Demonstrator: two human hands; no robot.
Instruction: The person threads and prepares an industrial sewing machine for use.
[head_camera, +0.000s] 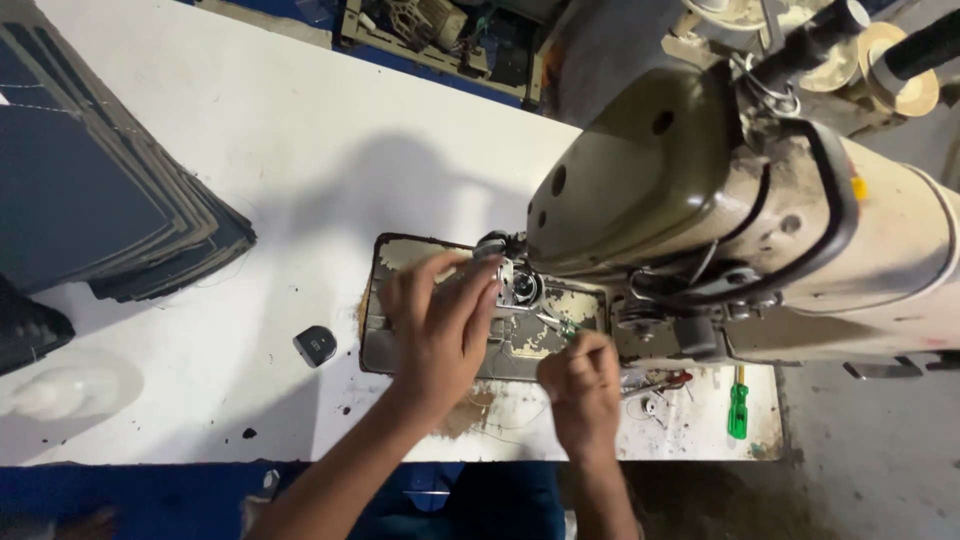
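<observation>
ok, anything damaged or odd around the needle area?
Yes. The metal plate under the left hand and right hand is rusty and patchy, its paint flaking. The white table beside it carries brown stains and dark specks.

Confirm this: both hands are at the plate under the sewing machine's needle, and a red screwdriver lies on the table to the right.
Wrong colour. The screwdriver is green, as the head view shows. The left hand and right hand are at the plate under the sewing machine.

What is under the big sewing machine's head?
Under the sewing machine head sits a worn metal plate. The left hand covers its middle; the right hand pinches something small beside it.
</observation>
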